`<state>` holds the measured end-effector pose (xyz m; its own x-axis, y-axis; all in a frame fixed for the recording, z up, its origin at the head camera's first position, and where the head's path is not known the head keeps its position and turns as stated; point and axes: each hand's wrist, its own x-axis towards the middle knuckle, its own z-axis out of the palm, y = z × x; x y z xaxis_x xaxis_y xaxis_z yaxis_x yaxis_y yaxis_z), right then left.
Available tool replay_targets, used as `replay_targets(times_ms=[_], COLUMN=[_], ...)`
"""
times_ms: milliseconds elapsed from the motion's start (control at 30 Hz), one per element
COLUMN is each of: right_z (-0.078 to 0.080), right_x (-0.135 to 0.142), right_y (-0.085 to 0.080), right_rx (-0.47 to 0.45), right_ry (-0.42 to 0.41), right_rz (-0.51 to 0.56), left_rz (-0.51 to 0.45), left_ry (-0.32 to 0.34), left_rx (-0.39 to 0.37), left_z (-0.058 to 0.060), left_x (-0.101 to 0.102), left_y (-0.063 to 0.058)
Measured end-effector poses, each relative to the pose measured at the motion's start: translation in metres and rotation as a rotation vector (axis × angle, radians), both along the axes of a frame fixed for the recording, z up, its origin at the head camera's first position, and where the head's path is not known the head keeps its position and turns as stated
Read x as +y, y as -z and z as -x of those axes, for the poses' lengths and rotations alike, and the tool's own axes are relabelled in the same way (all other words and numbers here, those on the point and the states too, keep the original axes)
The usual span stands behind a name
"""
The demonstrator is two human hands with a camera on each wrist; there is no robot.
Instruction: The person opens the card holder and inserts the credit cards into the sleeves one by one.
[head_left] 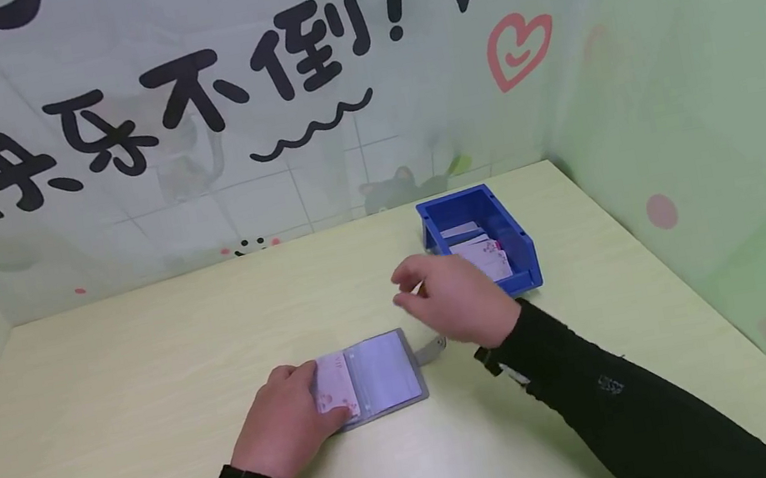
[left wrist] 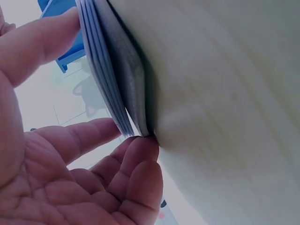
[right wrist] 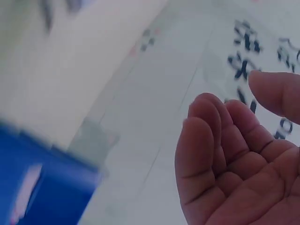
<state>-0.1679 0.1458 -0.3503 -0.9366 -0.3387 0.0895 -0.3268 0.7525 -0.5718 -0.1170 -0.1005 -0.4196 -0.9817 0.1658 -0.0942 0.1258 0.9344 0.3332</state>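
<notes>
A small card holder [head_left: 384, 372] lies spread open on the table, with clear sleeves and a strap with a snap sticking out on its right. A pink-and-white card [head_left: 334, 387] shows in its left-hand sleeve. My left hand [head_left: 284, 420] grips the holder's left side, thumb at the near edge and fingers at the far edge. Seen from the left wrist, the sleeves [left wrist: 101, 70] are fanned a little above the cover. My right hand [head_left: 457, 298] is in the air between the holder and a blue bin [head_left: 522, 249], its fingers loosely bent with nothing between them.
Several pink-and-white cards [head_left: 483, 258] lie in the blue bin at the back right of the pale wooden table [head_left: 144, 355]. A printed curtain [head_left: 229, 180] stands along the table's back edge, and a green one [head_left: 704, 160] along its right.
</notes>
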Motion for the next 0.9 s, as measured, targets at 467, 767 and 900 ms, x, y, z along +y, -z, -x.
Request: replay_targets(times_ms=[467, 767, 900], right_z=[0.058, 0.071, 0.074], right_x=[0.080, 0.082, 0.081], right_y=[0.027, 0.049, 0.048], right_rx=[-0.063, -0.032, 0.004], right_ry=[0.083, 0.048, 0.033], right_rz=[-0.291, -0.463, -0.501], left_rz=[0.049, 0.071, 0.071], left_ry=[0.016, 0.036, 0.033], left_rx=[0.071, 0.079, 0.081], left_z=[-0.001, -0.002, -0.002], left_x=[-0.002, 0.000, 0.001], left_y=[0.001, -0.002, -0.002])
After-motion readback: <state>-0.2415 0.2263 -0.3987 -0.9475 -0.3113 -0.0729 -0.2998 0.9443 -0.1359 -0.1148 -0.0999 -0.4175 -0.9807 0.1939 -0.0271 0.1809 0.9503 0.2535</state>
